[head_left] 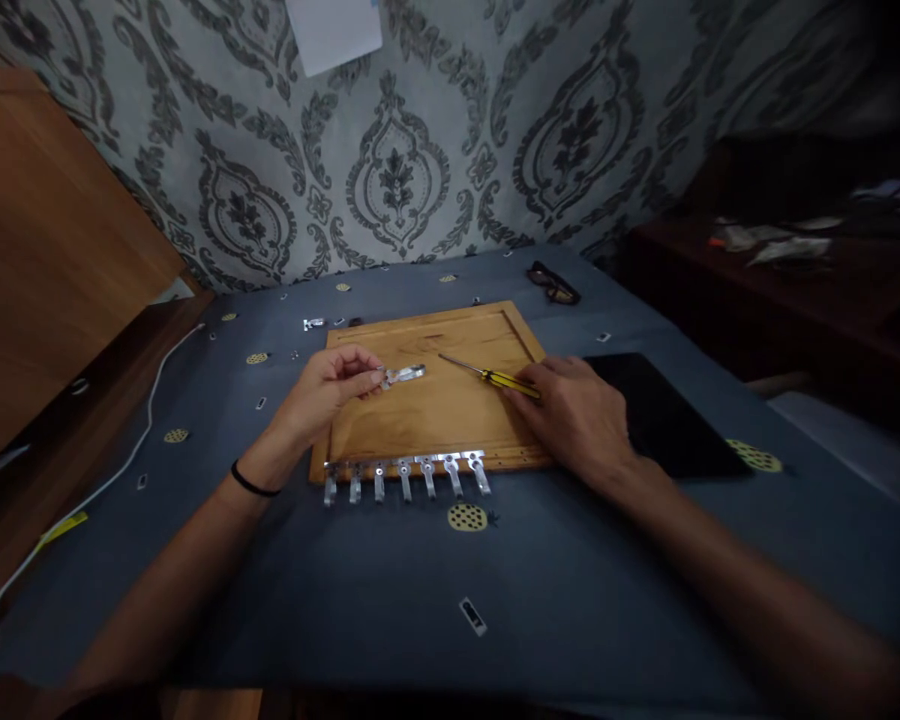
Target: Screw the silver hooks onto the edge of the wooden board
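A wooden board (420, 417) with a raised border lies flat in front of me. Several shiny metal hooks (405, 478) are in a row along its near edge, their ends jutting past it. Between the thumb and fingers of my left hand (339, 388) is one more metal hook (405, 375), held above the board's left half. My right hand (576, 412) rests at the board's right side, closed on the handle of a yellow-and-black screwdriver (506, 381). The screwdriver's shaft points left, toward the hook in my left hand. Small dark holes show at the right of the near edge.
Behind the board's left corner lies another metal hook (314, 323), with tiny pieces (295, 355) nearby. Sunglasses (553, 284) sit at the back right. A black flat panel (656, 415) lies beside my right hand. A white cable (148, 420) runs along the left edge.
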A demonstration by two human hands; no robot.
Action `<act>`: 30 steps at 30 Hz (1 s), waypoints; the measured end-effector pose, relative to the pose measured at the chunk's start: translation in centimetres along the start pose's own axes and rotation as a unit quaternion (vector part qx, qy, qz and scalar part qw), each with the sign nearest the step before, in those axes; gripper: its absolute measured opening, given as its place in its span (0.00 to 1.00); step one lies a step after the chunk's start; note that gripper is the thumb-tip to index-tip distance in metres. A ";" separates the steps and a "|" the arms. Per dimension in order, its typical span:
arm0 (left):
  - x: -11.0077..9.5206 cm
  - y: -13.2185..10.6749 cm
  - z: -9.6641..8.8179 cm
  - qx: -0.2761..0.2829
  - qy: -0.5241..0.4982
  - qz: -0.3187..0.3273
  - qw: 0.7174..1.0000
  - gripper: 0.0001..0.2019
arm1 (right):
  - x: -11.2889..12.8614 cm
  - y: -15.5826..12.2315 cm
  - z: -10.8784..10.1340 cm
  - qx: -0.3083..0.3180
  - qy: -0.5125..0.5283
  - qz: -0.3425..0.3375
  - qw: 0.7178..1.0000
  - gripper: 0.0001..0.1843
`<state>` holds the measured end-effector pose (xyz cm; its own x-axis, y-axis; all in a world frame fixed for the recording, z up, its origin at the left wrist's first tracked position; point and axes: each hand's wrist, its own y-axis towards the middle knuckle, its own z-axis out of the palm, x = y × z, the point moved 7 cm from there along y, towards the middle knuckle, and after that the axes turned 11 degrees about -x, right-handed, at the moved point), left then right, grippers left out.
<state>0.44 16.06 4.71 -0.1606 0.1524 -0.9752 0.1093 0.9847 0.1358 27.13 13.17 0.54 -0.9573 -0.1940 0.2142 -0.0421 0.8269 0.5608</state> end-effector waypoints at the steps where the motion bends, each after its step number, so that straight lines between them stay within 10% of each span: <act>1: -0.2 -0.2 0.6 0.012 -0.003 -0.001 1.000 0.09 | -0.3 0.1 -0.1 -0.005 -0.005 0.005 1.000 0.11; 7: -1.5 -1.0 4.2 0.088 -0.011 0.001 0.996 0.06 | 0.6 -0.3 -2.4 -0.024 0.060 -0.012 0.998 0.13; 11: -1.9 -1.4 6.0 0.138 -0.006 0.014 0.990 0.05 | 3.4 -1.3 -5.0 -0.031 0.336 -0.023 0.941 0.10; 20: -1.7 -1.8 8.4 0.184 0.013 0.003 0.983 0.05 | 5.3 -3.1 -6.4 0.034 0.449 -0.038 0.892 0.06; 30: -1.4 -2.5 10.9 0.220 0.090 0.014 0.971 0.06 | 2.8 -6.1 -4.1 0.111 0.501 0.180 0.839 0.14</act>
<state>11.10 12.50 3.87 -0.3164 0.2293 -0.9205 0.5188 0.8542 0.0345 25.90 5.42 0.99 -0.2024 -0.1648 0.9653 0.0407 0.9835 0.1764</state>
